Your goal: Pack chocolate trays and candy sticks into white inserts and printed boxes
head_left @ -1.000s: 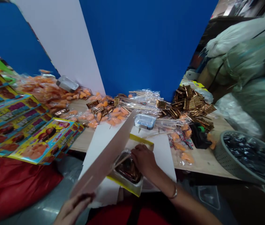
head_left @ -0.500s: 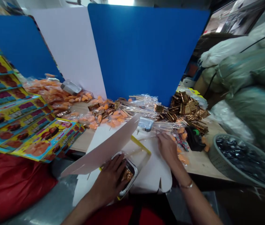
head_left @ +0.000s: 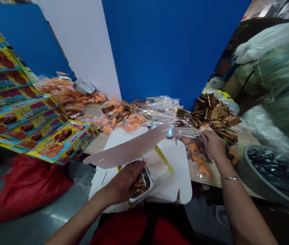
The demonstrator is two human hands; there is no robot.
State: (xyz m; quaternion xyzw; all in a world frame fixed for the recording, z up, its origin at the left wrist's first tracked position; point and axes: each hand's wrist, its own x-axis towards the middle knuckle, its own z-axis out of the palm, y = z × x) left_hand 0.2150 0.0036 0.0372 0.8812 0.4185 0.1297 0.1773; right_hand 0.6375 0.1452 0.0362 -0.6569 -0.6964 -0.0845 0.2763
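Cards: we have a fanned stack of yellow printed cards (head_left: pixel 19 112) lying over the left edge of the wooden counter (head_left: pixel 95 144)

Floor: a red bag (head_left: pixel 29 190) lies on the floor below the counter's left corner

Back left: clear packets of orange sweets (head_left: pixel 62 93) heap up against a white panel (head_left: pixel 88 51), near the counter's far edge

Left hand: our left hand (head_left: pixel 125 183) is spread and pressed down over a foil tray (head_left: pixel 147 180), its fingers reaching across the tray

Tray: the foil tray sits on a white carton blank (head_left: pixel 170 180) at the counter's near edge, with a gold-brown filling showing inside

Back middle: wooden sticks in plastic (head_left: pixel 157 109) lie before a blue panel (head_left: pixel 167 51)

Right hand: our right hand (head_left: pixel 213 144) is bunched, fingers together, beyond the carton blank; we cannot tell if it pinches anything

Back right: gold foil packets (head_left: pixel 213 112) pile just beyond that hand

Far right: a grey basket (head_left: pixel 269 173) of dark items sits by the counter's right edge, below pale sacks (head_left: pixel 274 68)
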